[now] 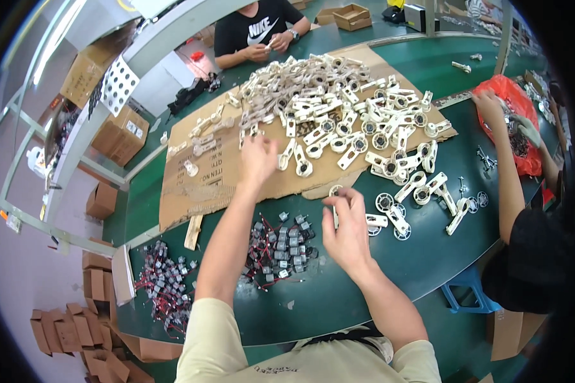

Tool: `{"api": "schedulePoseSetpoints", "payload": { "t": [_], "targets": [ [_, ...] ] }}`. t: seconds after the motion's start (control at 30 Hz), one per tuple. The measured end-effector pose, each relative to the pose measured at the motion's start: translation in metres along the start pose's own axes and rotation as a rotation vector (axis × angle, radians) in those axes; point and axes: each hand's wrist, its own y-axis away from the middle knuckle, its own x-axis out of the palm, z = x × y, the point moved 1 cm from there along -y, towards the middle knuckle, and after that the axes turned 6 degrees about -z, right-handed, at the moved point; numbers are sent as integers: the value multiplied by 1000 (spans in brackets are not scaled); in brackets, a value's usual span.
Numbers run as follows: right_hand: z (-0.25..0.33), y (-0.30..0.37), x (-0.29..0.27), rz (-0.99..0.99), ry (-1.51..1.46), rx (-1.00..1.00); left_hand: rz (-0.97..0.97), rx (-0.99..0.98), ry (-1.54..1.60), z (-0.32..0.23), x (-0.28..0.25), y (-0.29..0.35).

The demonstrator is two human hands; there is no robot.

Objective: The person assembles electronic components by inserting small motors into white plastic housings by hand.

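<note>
My left hand (259, 159) is over the cardboard sheet, its fingers bent at a white plastic arm-shaped part (253, 129); the fingertips are partly hidden. Just off the cardboard's near edge, my right hand (348, 230) has its thumb and fingers curled around another white plastic part, mostly hidden, with a bit of it (336, 190) showing above the fingers. A large heap of similar white parts (326, 96), many with dark round centres, covers the cardboard sheet (201, 185). Between my forearms lies a pile of small grey motors (281, 249) with red and black wires.
More wired motors (163, 281) lie at the left. White parts and clear wheels (393, 207) lie right of my right hand. Across the table (338, 300) a person (255, 32) handles a small piece. At right another person's arm (498, 147) reaches to a red bag (524, 121).
</note>
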Motion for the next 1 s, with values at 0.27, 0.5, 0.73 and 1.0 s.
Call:
{"api": "schedulePoseSetpoints", "payload": {
  "t": [0.27, 0.5, 0.73, 1.0],
  "targets": [
    [8, -2, 9, 308, -54, 0, 28, -95, 98, 19, -38, 26],
    [2, 13, 13, 689, 115, -34, 351, -522, 927, 0, -132, 160],
    [3, 14, 11, 667, 26, 40, 272, -620, 1886, 18, -134, 226],
    [26, 9, 13, 542, -721, 512, 209, -631, 1652, 22, -121, 233]
  ]
}}
